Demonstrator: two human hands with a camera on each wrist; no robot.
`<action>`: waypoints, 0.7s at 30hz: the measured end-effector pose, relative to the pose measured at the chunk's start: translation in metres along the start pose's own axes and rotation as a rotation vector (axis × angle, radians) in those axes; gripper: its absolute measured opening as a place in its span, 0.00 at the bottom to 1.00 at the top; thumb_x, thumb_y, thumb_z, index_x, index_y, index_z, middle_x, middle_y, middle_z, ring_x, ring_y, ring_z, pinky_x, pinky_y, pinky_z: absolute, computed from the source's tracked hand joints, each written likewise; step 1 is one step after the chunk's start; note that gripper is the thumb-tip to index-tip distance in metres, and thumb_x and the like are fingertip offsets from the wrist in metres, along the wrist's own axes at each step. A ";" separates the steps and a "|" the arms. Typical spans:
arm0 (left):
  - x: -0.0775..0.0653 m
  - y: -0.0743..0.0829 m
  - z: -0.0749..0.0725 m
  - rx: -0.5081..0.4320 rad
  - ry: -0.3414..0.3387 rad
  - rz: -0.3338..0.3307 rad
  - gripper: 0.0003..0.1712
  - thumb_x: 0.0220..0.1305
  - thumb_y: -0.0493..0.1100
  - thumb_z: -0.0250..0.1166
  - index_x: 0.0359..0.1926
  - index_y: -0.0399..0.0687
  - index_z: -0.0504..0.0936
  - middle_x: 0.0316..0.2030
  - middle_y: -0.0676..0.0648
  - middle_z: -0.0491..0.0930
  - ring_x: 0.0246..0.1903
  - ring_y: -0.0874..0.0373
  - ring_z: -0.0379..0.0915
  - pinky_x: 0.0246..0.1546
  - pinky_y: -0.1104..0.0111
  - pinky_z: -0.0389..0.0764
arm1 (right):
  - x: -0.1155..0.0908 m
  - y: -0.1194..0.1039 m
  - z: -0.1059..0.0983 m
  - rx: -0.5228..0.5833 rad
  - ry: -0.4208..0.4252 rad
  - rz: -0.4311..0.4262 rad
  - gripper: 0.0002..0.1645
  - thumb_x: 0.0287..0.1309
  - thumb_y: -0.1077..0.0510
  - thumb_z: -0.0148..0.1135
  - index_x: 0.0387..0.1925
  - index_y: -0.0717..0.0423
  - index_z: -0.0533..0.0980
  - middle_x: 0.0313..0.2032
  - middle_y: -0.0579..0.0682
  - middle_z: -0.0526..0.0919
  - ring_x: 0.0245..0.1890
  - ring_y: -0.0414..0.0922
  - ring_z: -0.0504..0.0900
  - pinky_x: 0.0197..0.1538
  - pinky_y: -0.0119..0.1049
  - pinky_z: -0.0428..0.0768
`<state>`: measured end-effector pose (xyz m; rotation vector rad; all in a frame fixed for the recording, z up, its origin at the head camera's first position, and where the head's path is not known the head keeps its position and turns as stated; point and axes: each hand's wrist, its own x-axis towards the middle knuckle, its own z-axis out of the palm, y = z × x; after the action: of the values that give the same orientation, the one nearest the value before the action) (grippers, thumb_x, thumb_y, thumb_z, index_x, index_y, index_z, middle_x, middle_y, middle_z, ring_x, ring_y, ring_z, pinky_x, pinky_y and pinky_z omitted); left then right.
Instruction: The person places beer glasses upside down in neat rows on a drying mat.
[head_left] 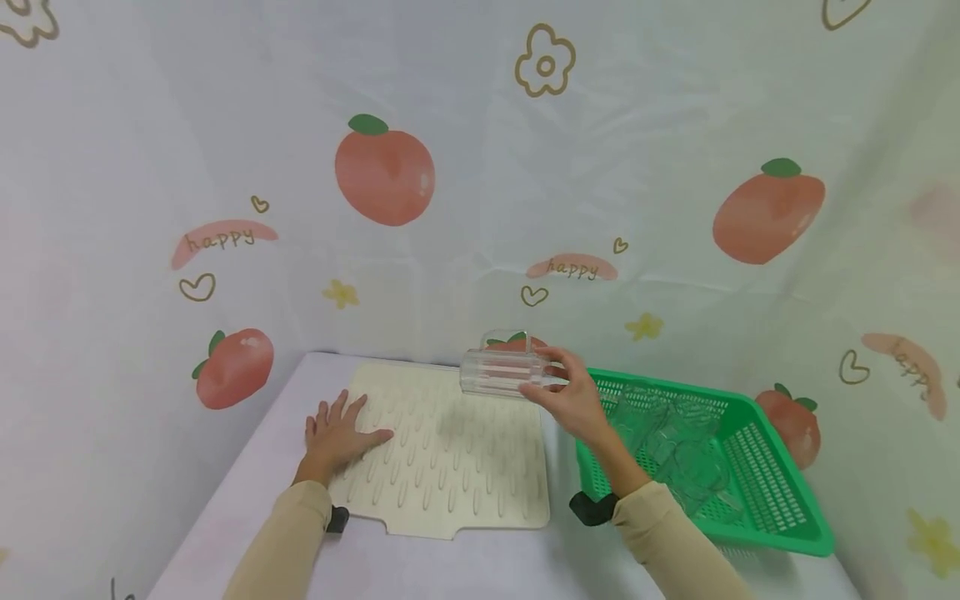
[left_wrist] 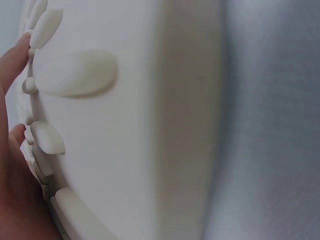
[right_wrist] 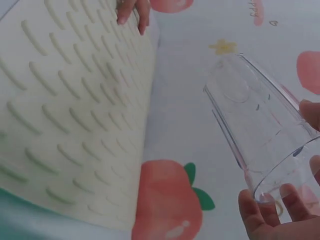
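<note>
The white cloth backdrop (head_left: 465,92) is printed with coral-red fruits, yellow flowers, brown-outlined hearts and pink bands. The flat cream board (head_left: 465,467) is patterned with staggered oblong ridges. The transparent, handled cylindrical vessel (head_left: 491,382) is left untinted; the green rectangular plastic basket (head_left: 793,475) is patterned with slots.

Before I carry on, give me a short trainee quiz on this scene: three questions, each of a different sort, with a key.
1. Who grips the clear mug?
A: only the left
B: only the right
C: both hands together

2. True or false: the left hand is at the left edge of the white board.

3. Fill in: more clear pieces lie in the green, slotted ____.

Key:
1. B, the right hand.
2. True.
3. Basket.
</note>
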<state>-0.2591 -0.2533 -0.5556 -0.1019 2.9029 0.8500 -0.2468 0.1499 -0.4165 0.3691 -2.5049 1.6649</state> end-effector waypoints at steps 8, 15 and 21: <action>0.000 0.003 -0.003 0.008 -0.014 -0.014 0.64 0.53 0.81 0.63 0.80 0.51 0.53 0.82 0.34 0.35 0.78 0.23 0.22 0.72 0.28 0.25 | 0.013 0.000 0.028 0.025 -0.010 -0.060 0.37 0.58 0.61 0.74 0.67 0.56 0.71 0.68 0.60 0.69 0.61 0.64 0.76 0.57 0.54 0.81; -0.002 0.003 -0.005 0.007 -0.019 -0.016 0.65 0.53 0.80 0.63 0.81 0.51 0.52 0.82 0.34 0.33 0.78 0.23 0.20 0.71 0.29 0.23 | 0.020 -0.002 0.048 0.065 -0.064 -0.091 0.35 0.57 0.57 0.76 0.65 0.47 0.73 0.66 0.53 0.71 0.63 0.58 0.77 0.57 0.55 0.80; -0.001 0.003 -0.004 0.008 -0.033 -0.005 0.67 0.52 0.83 0.61 0.81 0.50 0.51 0.81 0.33 0.33 0.77 0.23 0.20 0.71 0.28 0.23 | 0.023 -0.002 0.068 0.116 -0.049 -0.084 0.37 0.55 0.61 0.76 0.66 0.52 0.73 0.66 0.58 0.74 0.64 0.61 0.75 0.61 0.63 0.77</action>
<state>-0.2591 -0.2536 -0.5504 -0.0930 2.8742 0.8309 -0.2653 0.0838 -0.4367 0.5254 -2.3960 1.7941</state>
